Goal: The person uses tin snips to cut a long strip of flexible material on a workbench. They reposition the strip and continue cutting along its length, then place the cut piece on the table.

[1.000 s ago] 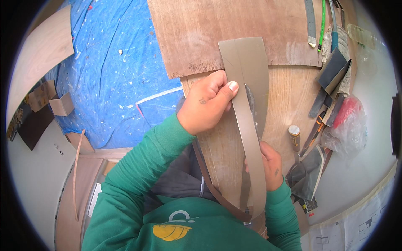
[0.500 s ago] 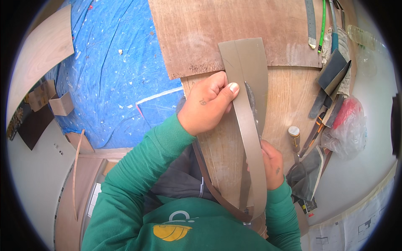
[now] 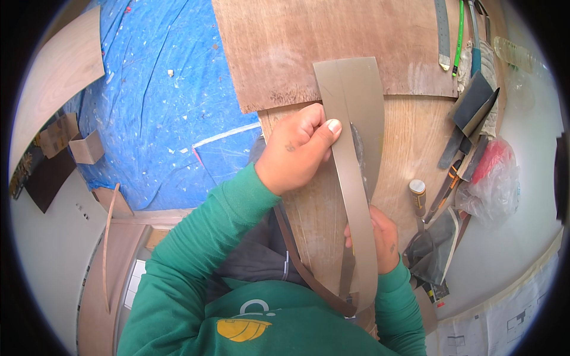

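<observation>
A long taupe laminate strip (image 3: 356,83) lies over the wooden boards, with a split line running down from its far end. Its narrower part (image 3: 355,202) lifts toward me and curls back near my lap, showing a dark brown underside. My left hand (image 3: 295,148) is closed, thumb on top, pinching the strip's left edge close to the split. Lower down, my right hand (image 3: 385,240) curls behind the narrow part, gripping the laminate from the right. Some of its fingertips show at the left edge; the narrow part hides the rest of that grip.
A reddish plywood sheet (image 3: 332,35) overlaps the pale wood board (image 3: 415,136). At right are a metal ruler (image 3: 442,35), green pencil (image 3: 459,38), utility knife (image 3: 445,184), round-topped brush-like tool (image 3: 417,196) and plastic bag (image 3: 493,184). Blue tarp (image 3: 160,107) covers the left floor.
My right hand has shifted slightly, and its fingertips now show more at the left of the narrow part. The laminate and my left hand have moved a little right and toward me.
</observation>
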Demonstrator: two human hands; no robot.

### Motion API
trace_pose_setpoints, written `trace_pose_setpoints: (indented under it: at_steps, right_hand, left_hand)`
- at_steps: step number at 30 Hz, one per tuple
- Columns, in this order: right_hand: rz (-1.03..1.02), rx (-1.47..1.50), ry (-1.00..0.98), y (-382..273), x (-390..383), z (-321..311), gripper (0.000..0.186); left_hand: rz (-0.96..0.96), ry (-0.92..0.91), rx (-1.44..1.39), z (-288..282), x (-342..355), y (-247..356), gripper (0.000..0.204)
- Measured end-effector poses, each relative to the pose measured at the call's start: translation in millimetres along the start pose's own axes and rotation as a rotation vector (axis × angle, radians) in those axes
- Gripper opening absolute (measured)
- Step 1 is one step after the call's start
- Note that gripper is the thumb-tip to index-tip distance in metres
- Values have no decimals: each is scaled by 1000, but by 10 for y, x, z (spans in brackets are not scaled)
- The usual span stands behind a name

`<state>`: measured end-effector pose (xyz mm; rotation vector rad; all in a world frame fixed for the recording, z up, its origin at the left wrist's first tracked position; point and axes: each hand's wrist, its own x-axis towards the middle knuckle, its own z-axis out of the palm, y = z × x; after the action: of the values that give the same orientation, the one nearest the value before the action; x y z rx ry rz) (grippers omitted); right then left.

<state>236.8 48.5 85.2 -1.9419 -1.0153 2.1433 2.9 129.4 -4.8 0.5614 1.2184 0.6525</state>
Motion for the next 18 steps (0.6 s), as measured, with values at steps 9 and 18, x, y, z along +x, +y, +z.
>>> trace_pose_setpoints:
  at_steps: [9,18]
  right_hand:
    - [-33,-47,16,-113,66,25,51]
    - [-11,54,32,-171,47,22,42]
  left_hand:
    - [-30,-44,-33,-22,-9,52,21]
    - [-33,-37,-42,-1,-17,94,22]
